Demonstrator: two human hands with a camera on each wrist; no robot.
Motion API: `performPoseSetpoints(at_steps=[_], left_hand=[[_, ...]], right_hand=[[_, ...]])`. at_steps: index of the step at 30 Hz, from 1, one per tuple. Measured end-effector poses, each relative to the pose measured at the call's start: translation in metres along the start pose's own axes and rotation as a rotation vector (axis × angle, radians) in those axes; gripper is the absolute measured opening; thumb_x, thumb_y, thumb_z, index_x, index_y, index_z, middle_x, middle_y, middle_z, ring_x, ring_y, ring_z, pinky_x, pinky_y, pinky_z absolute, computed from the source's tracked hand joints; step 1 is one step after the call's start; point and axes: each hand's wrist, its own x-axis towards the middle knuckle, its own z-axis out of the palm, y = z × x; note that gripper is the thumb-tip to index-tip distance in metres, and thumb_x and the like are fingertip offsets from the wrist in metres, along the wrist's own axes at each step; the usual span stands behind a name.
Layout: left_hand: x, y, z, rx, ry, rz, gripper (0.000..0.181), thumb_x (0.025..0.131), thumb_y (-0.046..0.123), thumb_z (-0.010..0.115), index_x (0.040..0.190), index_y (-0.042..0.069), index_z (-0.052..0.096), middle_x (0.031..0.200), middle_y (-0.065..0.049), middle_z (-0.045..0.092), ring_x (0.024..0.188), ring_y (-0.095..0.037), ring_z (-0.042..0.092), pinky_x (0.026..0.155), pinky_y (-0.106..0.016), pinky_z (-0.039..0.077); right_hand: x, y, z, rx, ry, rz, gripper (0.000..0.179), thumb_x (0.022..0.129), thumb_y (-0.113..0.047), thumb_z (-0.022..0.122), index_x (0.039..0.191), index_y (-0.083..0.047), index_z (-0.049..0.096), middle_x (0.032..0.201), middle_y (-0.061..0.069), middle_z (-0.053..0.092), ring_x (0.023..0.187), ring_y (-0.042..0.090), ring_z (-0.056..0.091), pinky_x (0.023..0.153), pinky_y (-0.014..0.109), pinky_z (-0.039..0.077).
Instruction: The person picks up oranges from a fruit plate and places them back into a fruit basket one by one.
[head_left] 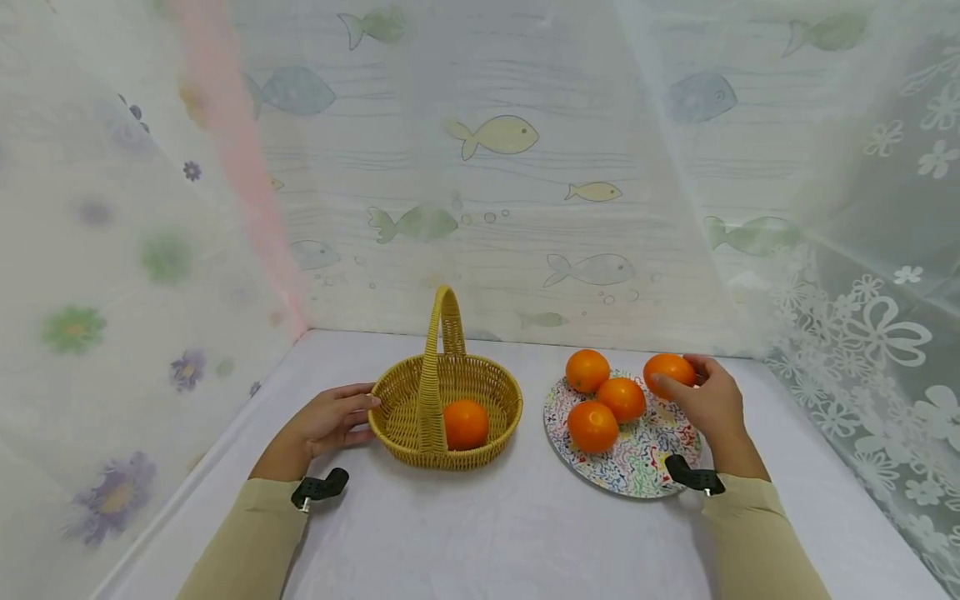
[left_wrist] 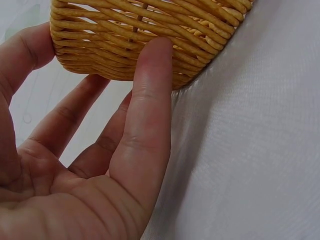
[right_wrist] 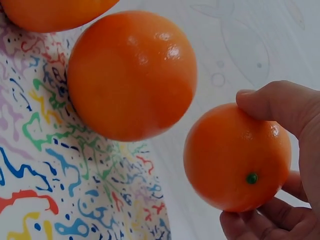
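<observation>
A yellow wicker basket with a tall arched handle stands left of centre, one orange inside it. At its left end, my left hand touches the woven wall with extended fingers; in the left wrist view one fingertip lies against the weave. My right hand holds an orange between thumb and fingers, at the far right edge of a round plate. The right wrist view shows a green stem spot on this held orange. Three other oranges sit together on the plate's left half.
A white cloth covers the table beneath the basket and the colourfully patterned plate. Behind hangs a sheer curtain printed with fish. Flowered curtains close in the left and right sides.
</observation>
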Motion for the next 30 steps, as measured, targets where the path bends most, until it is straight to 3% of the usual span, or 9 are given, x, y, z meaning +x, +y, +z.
performPoseSetpoints(at_steps=[15,21,30], left_hand=[[-0.002,0.0,-0.001,0.004,-0.018,0.008,0.068,0.099,0.022,0.071,0.158,0.006,0.04,0.132,-0.007,0.065,0.11,-0.017,0.07,0.089,-0.041,0.062],[-0.002,0.004,-0.001,0.003,-0.018,0.009,0.069,0.099,0.022,0.071,0.158,0.005,0.039,0.131,-0.006,0.066,0.111,-0.018,0.07,0.089,-0.041,0.062],[-0.002,0.002,0.0,-0.014,-0.008,-0.01,0.07,0.099,0.021,0.071,0.158,0.005,0.038,0.127,-0.004,0.068,0.108,-0.016,0.071,0.087,-0.039,0.063]], right_hand=[[-0.011,-0.027,-0.007,0.046,0.049,-0.084,0.093,0.091,-0.058,0.073,0.16,-0.008,0.035,0.156,0.023,0.045,0.139,0.044,0.045,0.111,0.059,0.046],[-0.016,-0.042,-0.012,0.058,0.077,-0.104,0.091,0.089,-0.059,0.075,0.159,-0.012,0.039,0.154,0.018,0.049,0.135,0.039,0.048,0.098,0.039,0.053],[-0.019,-0.07,-0.013,0.094,0.103,-0.177,0.086,0.089,-0.056,0.076,0.156,-0.014,0.043,0.15,0.013,0.053,0.132,0.032,0.051,0.099,0.029,0.053]])
